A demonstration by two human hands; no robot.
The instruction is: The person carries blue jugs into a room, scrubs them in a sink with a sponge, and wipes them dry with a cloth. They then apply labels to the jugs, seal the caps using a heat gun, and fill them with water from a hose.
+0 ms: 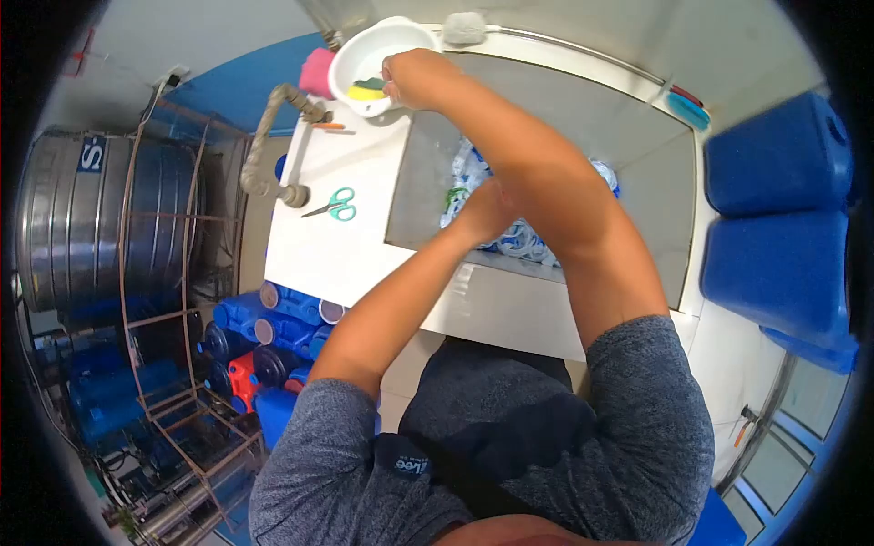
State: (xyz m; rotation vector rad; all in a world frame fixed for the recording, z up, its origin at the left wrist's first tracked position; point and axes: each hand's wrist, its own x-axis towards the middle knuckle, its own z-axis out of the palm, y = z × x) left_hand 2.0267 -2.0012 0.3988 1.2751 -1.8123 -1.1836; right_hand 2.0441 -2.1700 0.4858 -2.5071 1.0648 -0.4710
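My right hand [408, 80] is over the right side of a white basin [387, 38], its fingers closed on the end of a yellow and green sponge [366, 93]. My left hand [492, 207] is low in the grey sink [651, 173], by a pile of clear and blue plastic pieces [523, 244]. My right forearm crosses above it and hides its fingers, so what it holds cannot be seen. Scissors with teal handles [340, 205] lie on the white counter [314, 250] left of the sink.
A beige pipe tap [266, 146] rises at the counter's left edge. Behind the basin is a pink cloth [317, 73]. A white scrubber [466, 28] and a blue brush [689, 109] rest on the back ledge. Blue containers [774, 264] stand at right; a steel tank [109, 223] is at left.
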